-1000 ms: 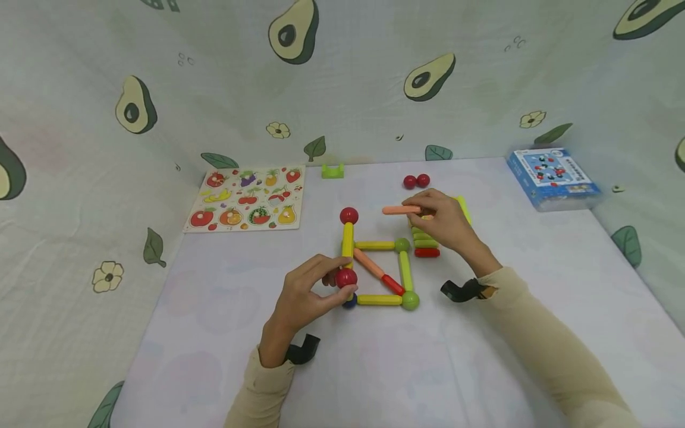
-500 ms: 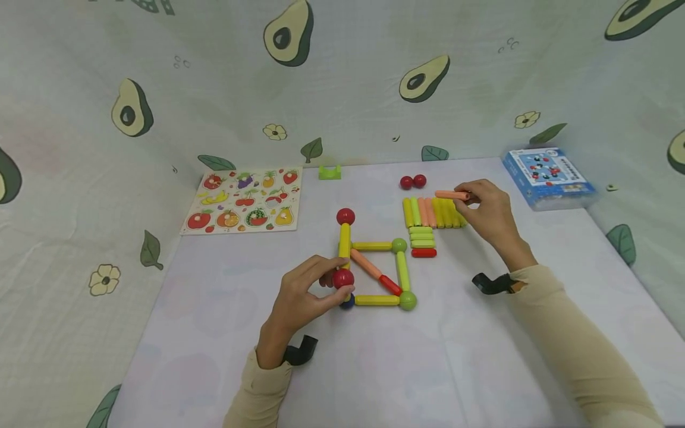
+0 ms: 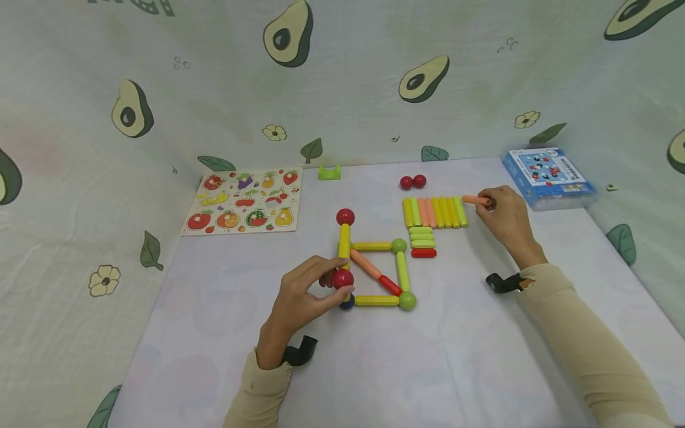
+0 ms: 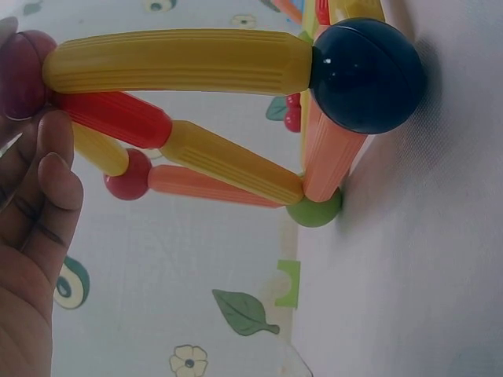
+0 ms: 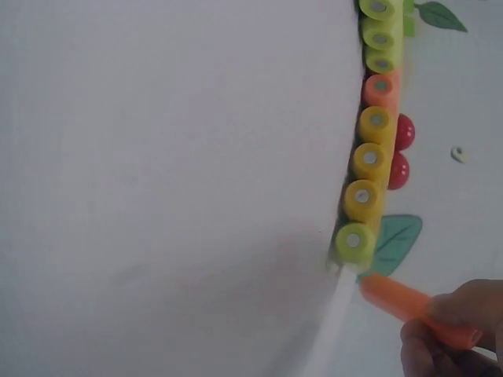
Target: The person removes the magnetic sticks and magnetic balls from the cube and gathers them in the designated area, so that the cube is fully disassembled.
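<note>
My left hand point(image 3: 301, 292) pinches a red ball point(image 3: 343, 278) at the near upper corner of a magnetic stick-and-ball frame. From that ball a yellow stick point(image 4: 181, 61) runs down to a dark blue ball point(image 4: 368, 76) on the table, as the left wrist view shows. Another red ball point(image 3: 345, 217) tops the frame's far side. An orange and a red stick point(image 3: 390, 285) cross its base diagonally towards a green ball point(image 3: 408, 301). My right hand point(image 3: 505, 217) pinches an orange magnetic stick point(image 3: 473, 200) by one end, just beyond the right end of a stick row point(image 3: 440, 213).
Several light green sticks point(image 3: 422, 236) and a red stick point(image 3: 424, 253) lie below the row. Behind it sit two loose red balls point(image 3: 412, 182). A fruit puzzle board point(image 3: 246, 201), a green bracket point(image 3: 329, 173) and a blue box point(image 3: 549, 178) stand farther back.
My right hand has moved right with the orange stick, from above the row's left part to past its right end, uncovering the row. The left hand stays on the red ball.
</note>
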`<state>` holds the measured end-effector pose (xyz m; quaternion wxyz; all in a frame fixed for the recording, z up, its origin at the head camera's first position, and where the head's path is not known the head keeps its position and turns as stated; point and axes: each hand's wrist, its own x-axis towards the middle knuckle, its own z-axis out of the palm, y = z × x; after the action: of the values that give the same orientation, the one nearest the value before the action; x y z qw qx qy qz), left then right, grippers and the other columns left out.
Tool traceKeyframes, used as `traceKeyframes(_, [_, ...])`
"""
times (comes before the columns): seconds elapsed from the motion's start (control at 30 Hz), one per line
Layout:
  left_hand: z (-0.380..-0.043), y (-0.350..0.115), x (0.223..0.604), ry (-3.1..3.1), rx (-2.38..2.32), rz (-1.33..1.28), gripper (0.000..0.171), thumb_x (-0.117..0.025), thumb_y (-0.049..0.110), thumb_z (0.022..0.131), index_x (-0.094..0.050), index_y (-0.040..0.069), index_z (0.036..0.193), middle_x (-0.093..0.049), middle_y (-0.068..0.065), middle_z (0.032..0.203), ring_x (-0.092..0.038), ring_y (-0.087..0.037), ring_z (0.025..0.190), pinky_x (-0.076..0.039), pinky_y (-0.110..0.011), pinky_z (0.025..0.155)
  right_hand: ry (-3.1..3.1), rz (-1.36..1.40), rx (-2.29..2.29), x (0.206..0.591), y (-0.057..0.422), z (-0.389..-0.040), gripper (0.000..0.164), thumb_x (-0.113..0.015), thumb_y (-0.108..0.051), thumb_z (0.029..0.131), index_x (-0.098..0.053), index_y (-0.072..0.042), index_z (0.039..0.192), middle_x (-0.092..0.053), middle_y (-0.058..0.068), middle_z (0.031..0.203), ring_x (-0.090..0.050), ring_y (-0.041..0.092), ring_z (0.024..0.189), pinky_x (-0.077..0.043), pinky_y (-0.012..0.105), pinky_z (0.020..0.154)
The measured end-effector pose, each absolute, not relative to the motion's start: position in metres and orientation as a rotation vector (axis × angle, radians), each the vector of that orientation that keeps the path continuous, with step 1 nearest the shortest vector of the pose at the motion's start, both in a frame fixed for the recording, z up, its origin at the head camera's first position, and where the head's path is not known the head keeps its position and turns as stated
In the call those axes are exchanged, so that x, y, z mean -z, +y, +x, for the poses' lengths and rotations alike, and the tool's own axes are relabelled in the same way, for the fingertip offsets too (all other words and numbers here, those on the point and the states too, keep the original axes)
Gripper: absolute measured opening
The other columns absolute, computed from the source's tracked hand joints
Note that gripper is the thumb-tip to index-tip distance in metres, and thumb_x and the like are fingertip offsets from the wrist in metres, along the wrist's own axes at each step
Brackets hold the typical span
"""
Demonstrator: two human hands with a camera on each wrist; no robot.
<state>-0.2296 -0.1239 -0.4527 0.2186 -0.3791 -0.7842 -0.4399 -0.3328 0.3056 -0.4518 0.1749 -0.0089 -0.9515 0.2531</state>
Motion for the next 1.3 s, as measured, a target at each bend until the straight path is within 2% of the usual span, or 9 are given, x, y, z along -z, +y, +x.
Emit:
traceKeyframes(0.27, [-0.230,-0.124,0.451,-2.174,1.209,-1.053,0.046,-0.082,0.029,0.085,-0.068,0.009,0.124,-0.063,0.002,0.092,-0.055,-0.011,0.076,-0.051,-0.023,0.064,-2.806,-0.034,-0.710,0.459,0.310,-0.335,0.027,-0.066,-0.005,0.093,-0.064,0.011,0.115,-0.058,0.029,0.108,-0.058,0.041,0.091,-0.050,0.053,0.078])
traceKeyframes(0.47, [-0.231,-0.125,0.450,-2.170,1.208,-1.062,0.045,-0.082,0.028,0.085,-0.068,0.009,0.124,-0.063,0.002,0.092,-0.054,-0.012,0.076,-0.052,-0.027,0.062,-2.946,-0.097,-0.755,0.459,0.309,-0.332,0.032,-0.062,-0.012,0.095,-0.061,0.009,0.120,-0.059,0.029,0.112,-0.056,0.042,0.099,-0.049,0.055,0.084])
traceKeyframes(0.63, [-0.232,-0.125,0.450,-2.169,1.210,-1.066,0.046,-0.083,0.026,0.084,-0.068,0.009,0.124,-0.063,0.002,0.091,-0.054,-0.012,0.076,-0.053,-0.031,0.060,-3.020,-0.039,-0.774,0.463,0.312,-0.330,0.034,-0.060,-0.015,0.098,-0.061,0.009,0.121,-0.061,0.028,0.112,-0.056,0.041,0.101,-0.047,0.056,0.087])
traceKeyframes(0.87, [-0.231,-0.124,0.449,-2.170,1.209,-1.066,0.045,-0.082,0.027,0.084,-0.069,0.009,0.123,-0.064,0.002,0.091,-0.054,-0.011,0.076,-0.050,-0.022,0.064,-2.946,0.018,-0.739,0.453,0.298,-0.321,0.033,-0.057,-0.014,0.099,-0.061,0.010,0.121,-0.058,0.029,0.117,-0.055,0.044,0.104,-0.046,0.058,0.088])
traceKeyframes(1.07, [-0.231,-0.124,0.450,-2.167,1.208,-1.062,0.045,-0.083,0.026,0.083,-0.069,0.009,0.123,-0.064,0.002,0.091,-0.054,-0.011,0.075,-0.051,-0.023,0.063,-2.800,0.282,-0.870,0.429,0.251,-0.314,0.027,-0.063,-0.015,0.099,-0.066,0.002,0.120,-0.063,0.019,0.118,-0.058,0.036,0.103,-0.052,0.053,0.086])
traceKeyframes(1.3, [-0.230,-0.123,0.451,-2.171,1.215,-1.052,0.046,-0.083,0.028,0.083,-0.069,0.009,0.123,-0.065,0.002,0.092,-0.055,-0.011,0.076,-0.051,-0.022,0.065,-2.691,0.733,-1.051,0.409,0.195,-0.319,0.024,-0.068,-0.014,0.096,-0.069,-0.006,0.119,-0.067,0.008,0.114,-0.064,0.022,0.098,-0.056,0.045,0.085])
